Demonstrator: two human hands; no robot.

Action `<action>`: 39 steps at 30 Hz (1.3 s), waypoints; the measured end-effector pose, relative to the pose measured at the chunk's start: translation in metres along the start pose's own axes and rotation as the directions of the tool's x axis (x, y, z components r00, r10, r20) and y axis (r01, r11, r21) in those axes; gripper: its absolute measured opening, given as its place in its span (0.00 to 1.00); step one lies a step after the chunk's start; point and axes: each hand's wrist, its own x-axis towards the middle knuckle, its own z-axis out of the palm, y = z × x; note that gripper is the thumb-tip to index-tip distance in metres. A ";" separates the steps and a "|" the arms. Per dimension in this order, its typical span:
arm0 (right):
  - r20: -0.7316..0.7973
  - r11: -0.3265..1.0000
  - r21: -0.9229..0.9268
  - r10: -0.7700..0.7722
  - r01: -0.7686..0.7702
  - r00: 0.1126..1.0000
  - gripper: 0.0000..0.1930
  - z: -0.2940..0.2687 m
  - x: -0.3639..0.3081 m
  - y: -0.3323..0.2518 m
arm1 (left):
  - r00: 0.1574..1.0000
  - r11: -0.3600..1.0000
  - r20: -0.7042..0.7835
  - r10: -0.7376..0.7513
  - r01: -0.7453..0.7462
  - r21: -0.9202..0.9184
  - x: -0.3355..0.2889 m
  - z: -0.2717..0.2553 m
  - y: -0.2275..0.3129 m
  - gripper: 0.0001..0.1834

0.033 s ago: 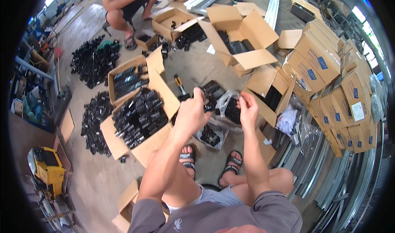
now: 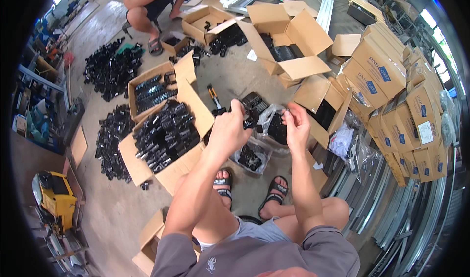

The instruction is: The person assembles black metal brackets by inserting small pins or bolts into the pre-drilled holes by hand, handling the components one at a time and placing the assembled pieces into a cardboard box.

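My left hand is curled above the floor, its fingers closed round a small black part that is mostly hidden by the hand. To the right of it, my right hand has thumb and fingertips pinched together; whatever sits between them is too small to make out. Below and between the hands lie a clear plastic bag of black parts and another clear bag with small black pieces. A row of black parts lies just beyond my left hand. An orange-and-black handled tool rests on the floor nearby.
Open cartons of black parts stand to the left, beside loose black piles. Open cartons stand ahead and right. Stacked cartons and metal profiles line the right. Another person squats far left; a yellow machine stands left.
My right hand's fingers have shifted slightly, still pinched. My left hand stays nearly in place. The other person's hands have moved a little.
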 end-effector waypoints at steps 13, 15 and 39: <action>0.565 0.284 -0.453 -0.642 0.845 0.518 0.09 0.031 -0.028 -0.079 | 0.986 0.991 -0.092 0.137 -0.137 0.003 -0.019 -0.002 0.013 0.28; 0.594 0.257 -0.454 -0.626 0.853 0.505 0.08 0.031 -0.027 -0.082 | 0.984 0.990 -0.106 0.140 -0.139 0.015 -0.020 0.000 0.010 0.27; 0.637 0.317 -0.414 -0.569 0.853 0.520 0.03 0.034 -0.031 -0.102 | 0.985 0.989 -0.128 0.113 -0.124 -0.083 -0.027 -0.020 0.009 0.20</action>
